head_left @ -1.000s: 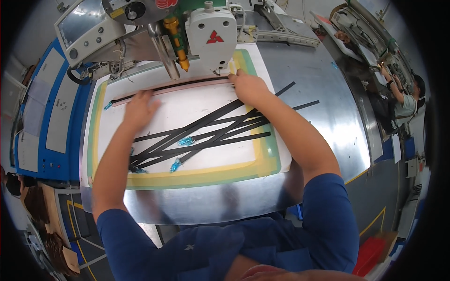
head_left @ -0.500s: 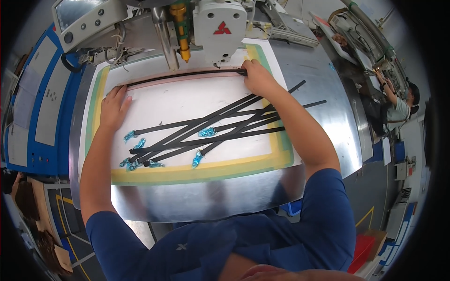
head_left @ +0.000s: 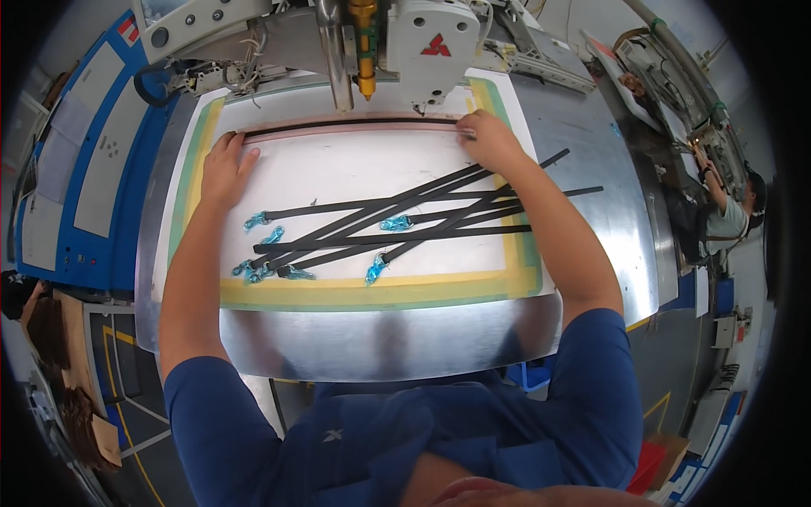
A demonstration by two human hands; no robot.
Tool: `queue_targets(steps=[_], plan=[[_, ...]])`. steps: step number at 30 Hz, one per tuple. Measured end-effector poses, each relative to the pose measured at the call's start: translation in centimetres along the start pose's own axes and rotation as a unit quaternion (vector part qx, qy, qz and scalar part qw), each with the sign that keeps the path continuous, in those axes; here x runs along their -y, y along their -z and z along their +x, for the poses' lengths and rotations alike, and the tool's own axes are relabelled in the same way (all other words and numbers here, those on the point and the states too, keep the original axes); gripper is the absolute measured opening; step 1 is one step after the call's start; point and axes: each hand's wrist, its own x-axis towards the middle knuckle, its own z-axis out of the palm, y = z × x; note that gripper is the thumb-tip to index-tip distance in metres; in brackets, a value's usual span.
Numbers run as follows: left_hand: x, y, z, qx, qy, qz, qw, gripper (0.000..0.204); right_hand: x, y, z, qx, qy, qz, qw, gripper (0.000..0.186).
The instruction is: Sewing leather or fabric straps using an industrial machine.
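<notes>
A long black strap (head_left: pixel 355 122) lies stretched left to right along a pinkish clear strip (head_left: pixel 338 131) at the far side of the white work sheet (head_left: pixel 338 169). At its left end my left hand (head_left: pixel 225 173) rests with the fingertips on the strap and the thumb held apart. My right hand (head_left: pixel 492 144) has its fingers curled closed at the strap's right end; the fingertips are partly hidden. Nearer me, several more black straps (head_left: pixel 355 241) lie crossed in a loose pile, with blue plastic-wrapped ends (head_left: pixel 377 269). My right forearm covers some of their right ends.
A machine head (head_left: pixel 435 51), a brass-coloured cylinder (head_left: pixel 365 51) and a metal tube (head_left: pixel 335 59) hang just beyond the strap. Yellow and green tape (head_left: pixel 380 291) borders the sheet on the metal table (head_left: pixel 389 338). A blue cabinet (head_left: pixel 93 160) stands left; another person (head_left: pixel 722 211) sits at right.
My right hand has lowered the strap's right end, and the strap now lies flat along the strip. My left hand stays at the left end. The whole view has shifted slightly.
</notes>
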Motion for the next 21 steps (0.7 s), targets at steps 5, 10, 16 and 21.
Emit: queue_targets(steps=[5,10,16,21], plan=[[0.4,-0.3,0.1,-0.016,-0.011,0.014,1.000,0.058,0.1,0.7,-0.2,0.034,0.000,-0.012,0.999,0.032],[0.8,-0.2,0.2,-0.012,-0.009,0.019,1.000,0.059,-0.9,3.0,-1.3,0.111,0.118,0.012,0.987,0.053],[-0.7,-0.4,0.6,-0.002,-0.034,0.014,0.999,0.060,5.4,6.2,-9.1,0.274,0.066,0.099,0.954,0.055],[0.0,-1.2,0.2,0.003,-0.026,0.017,0.999,0.063,7.5,4.4,-10.4,0.209,0.111,0.098,0.967,0.054]])
